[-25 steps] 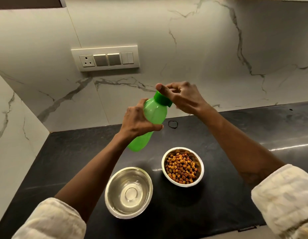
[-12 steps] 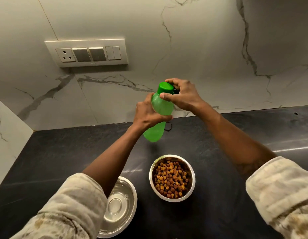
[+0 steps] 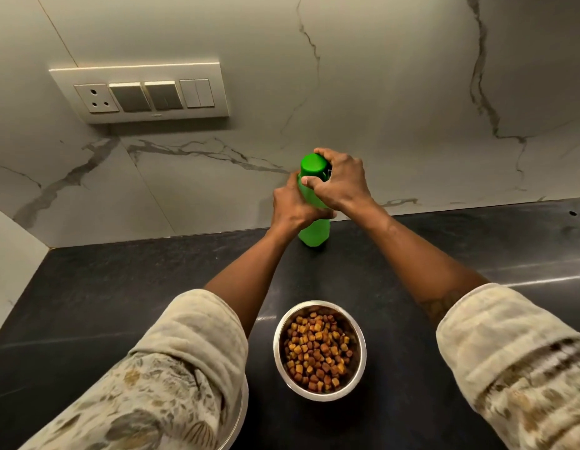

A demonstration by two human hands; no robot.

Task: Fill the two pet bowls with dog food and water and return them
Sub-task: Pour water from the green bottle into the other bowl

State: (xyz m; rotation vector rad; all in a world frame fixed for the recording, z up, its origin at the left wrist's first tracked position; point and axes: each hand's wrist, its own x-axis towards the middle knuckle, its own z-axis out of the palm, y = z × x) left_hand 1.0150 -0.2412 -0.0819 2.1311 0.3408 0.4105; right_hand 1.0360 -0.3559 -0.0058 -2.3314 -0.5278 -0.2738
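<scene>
Partly hidden beneath the left sleeve (image 3: 171, 384), a steel bowl (image 3: 242, 414) is showing only its rim, while the left hand (image 3: 290, 206) is gripping the green bottle (image 3: 314, 233) near the wall, the right hand (image 3: 342, 181) is curling its grip round the cap (image 3: 312, 165), and the kibble-filled bowl (image 3: 319, 350) is sitting nearer on the dark surface (image 3: 120, 303).

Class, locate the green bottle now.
Head view, centre: green bottle upright by the wall, beyond the kibble bowl, left hand gripping its body, right hand its cap.
</scene>
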